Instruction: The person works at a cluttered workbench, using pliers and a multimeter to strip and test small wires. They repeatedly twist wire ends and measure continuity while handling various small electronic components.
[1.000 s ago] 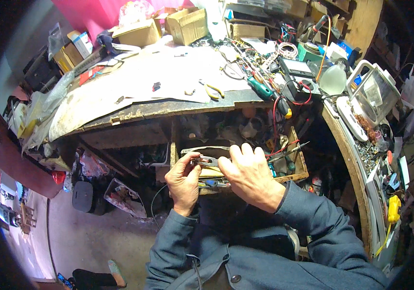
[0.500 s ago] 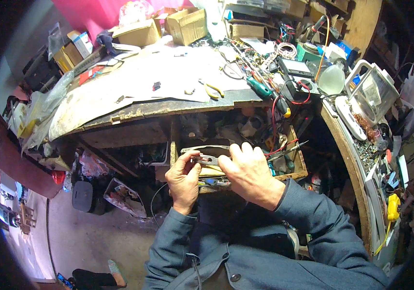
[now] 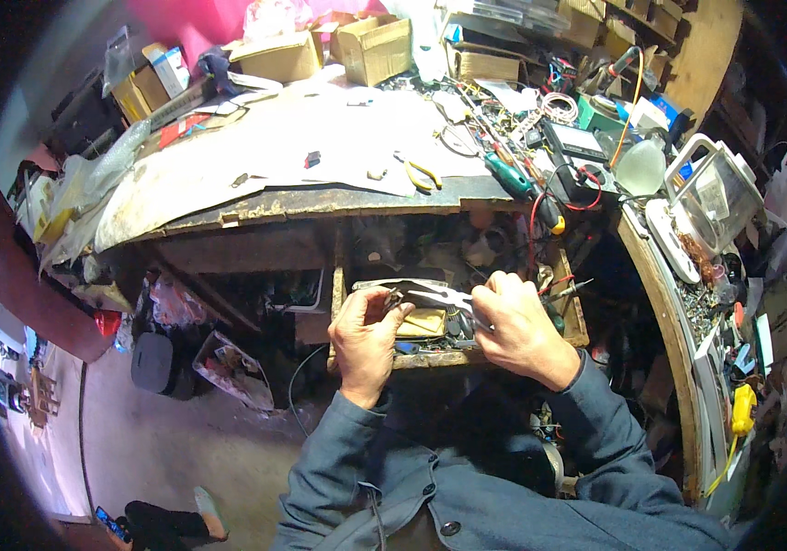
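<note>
My left hand [image 3: 366, 342] pinches a small dark piece [image 3: 394, 298] between thumb and fingertips; its exact kind is too small to make out. Facing it from the right, metal pliers [image 3: 449, 297] point their jaws toward that piece, and the jaws look spread apart. My right hand [image 3: 522, 323] is wrapped around the pliers' handles, which its fingers mostly hide. Both hands are held above a pulled-out wooden drawer [image 3: 448, 358], where a yellow flat item [image 3: 424, 323] and mixed small parts lie.
Beyond the drawer stands a workbench covered with white sheeting [image 3: 255, 156]. Yellow-handled pliers [image 3: 424, 176] lie near its edge, beside a green screwdriver [image 3: 507, 174] and tangled leads. A cluttered side shelf [image 3: 655, 312] runs along the right. A bin [image 3: 159, 365] stands on the floor; another person's leg [image 3: 168, 523] shows lower left.
The pliers have drawn back to the right from the small piece, and their jaws have spread. My right hand has moved right with them. The view has shifted slightly.
</note>
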Motion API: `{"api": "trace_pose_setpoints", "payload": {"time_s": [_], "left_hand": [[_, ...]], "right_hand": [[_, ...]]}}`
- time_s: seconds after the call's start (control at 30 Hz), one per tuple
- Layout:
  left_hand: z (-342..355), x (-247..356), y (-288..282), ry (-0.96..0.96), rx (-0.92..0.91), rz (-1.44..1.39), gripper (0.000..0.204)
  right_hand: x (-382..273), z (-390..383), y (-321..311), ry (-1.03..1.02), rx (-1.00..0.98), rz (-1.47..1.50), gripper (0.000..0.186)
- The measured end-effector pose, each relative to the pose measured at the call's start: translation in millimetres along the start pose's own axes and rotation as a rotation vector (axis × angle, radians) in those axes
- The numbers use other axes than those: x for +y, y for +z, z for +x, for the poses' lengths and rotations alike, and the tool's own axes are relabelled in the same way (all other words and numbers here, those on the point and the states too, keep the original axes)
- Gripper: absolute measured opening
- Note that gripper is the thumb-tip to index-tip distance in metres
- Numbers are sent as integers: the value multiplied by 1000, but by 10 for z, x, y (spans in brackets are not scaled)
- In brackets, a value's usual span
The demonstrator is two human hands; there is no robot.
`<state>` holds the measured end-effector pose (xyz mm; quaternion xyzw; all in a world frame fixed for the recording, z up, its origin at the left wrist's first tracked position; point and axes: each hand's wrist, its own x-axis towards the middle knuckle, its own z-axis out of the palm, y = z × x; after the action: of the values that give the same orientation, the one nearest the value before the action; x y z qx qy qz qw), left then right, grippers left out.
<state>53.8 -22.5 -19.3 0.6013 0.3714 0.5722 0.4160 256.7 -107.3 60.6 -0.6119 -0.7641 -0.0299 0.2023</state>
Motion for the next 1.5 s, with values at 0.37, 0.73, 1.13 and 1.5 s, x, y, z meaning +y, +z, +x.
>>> {"api": "trace_pose_setpoints", "payload": {"time_s": [0.37,0.73,1.13,1.5], "left_hand": [[6,102,-11,81,-2,142,27],[-14,116,-2,138,-14,271,36],[-54,112,34,295,20,370,42],[-67,95,40,333,-57,408,34]], "right_hand": [[-217,10,-201,-35,110,-185,18],[-359,107,-155,-174,110,-446,9],[-454,180,-123,-217,110,-549,12],[-522,209,-81,-280,70,-667,14]]}}
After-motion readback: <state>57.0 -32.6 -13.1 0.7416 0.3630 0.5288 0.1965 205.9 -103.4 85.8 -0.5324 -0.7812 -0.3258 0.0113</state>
